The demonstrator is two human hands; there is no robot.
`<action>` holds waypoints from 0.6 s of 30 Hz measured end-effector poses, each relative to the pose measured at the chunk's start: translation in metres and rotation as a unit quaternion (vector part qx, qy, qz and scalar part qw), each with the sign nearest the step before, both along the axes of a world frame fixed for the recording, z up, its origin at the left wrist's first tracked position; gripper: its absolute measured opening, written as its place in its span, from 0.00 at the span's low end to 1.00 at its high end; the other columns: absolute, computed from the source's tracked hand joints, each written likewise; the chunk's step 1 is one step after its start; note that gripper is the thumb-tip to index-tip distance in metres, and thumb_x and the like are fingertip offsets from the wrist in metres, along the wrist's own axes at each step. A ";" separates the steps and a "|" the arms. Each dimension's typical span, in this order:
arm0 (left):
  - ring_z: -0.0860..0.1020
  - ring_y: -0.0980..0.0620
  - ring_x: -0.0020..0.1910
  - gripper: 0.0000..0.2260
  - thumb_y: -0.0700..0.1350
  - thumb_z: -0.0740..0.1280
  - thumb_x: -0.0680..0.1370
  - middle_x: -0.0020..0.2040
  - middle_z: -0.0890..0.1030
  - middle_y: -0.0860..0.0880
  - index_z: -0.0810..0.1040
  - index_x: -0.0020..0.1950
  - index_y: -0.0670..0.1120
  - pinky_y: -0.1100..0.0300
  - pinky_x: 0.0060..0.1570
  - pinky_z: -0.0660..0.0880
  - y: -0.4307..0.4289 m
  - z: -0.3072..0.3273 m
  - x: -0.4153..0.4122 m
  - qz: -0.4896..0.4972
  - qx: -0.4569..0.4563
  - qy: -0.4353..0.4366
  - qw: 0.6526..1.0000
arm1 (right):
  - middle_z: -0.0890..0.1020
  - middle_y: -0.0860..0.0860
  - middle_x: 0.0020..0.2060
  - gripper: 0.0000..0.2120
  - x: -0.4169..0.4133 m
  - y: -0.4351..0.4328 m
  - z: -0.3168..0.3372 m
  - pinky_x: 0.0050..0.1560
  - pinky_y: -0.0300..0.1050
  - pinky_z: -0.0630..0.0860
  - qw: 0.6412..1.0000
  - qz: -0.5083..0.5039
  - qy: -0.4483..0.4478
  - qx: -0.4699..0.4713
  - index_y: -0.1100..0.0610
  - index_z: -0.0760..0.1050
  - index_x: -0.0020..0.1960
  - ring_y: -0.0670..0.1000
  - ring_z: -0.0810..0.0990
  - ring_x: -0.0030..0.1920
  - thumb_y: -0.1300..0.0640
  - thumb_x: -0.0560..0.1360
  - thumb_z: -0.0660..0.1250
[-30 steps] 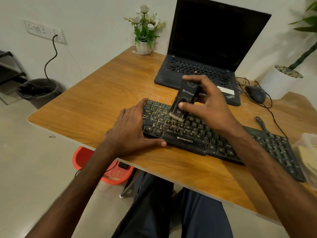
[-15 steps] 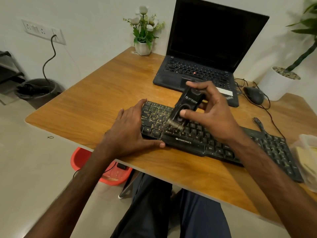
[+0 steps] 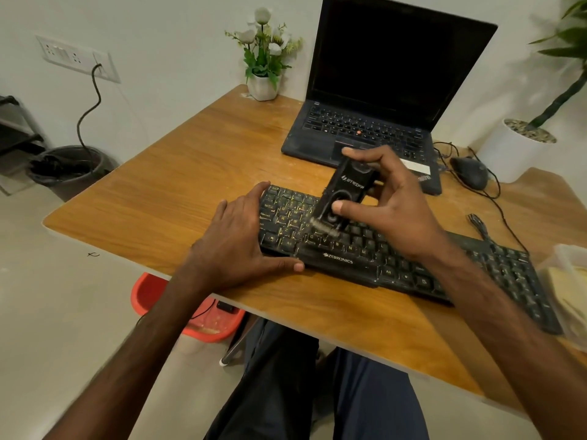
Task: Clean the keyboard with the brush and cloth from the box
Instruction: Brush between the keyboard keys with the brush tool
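left hand [image 3: 241,239] flat and spread on the left end of the keyboard [image 3: 338,261], thumb along its front edge, on the wooden table [image 3: 178,185]. centre: black brush [image 3: 344,193] tilted, bristles down on the letter keys, right hand [image 3: 394,204] pinching it between thumb and fingers. far right, a clear box [image 3: 568,258] just beside the keyboard's end.
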State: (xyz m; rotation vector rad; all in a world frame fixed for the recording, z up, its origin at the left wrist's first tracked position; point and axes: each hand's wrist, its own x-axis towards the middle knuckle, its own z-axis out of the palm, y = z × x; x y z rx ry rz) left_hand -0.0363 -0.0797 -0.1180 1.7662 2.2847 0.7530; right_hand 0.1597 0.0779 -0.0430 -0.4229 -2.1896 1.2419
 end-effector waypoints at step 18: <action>0.62 0.49 0.76 0.63 0.82 0.64 0.59 0.77 0.64 0.46 0.44 0.81 0.47 0.41 0.77 0.53 0.000 0.001 0.001 0.001 0.005 0.014 1.000 | 0.74 0.48 0.64 0.27 -0.009 -0.012 -0.018 0.55 0.51 0.81 0.999 0.019 -0.026 0.001 0.52 0.72 0.64 0.49 0.76 0.63 0.64 0.69 0.77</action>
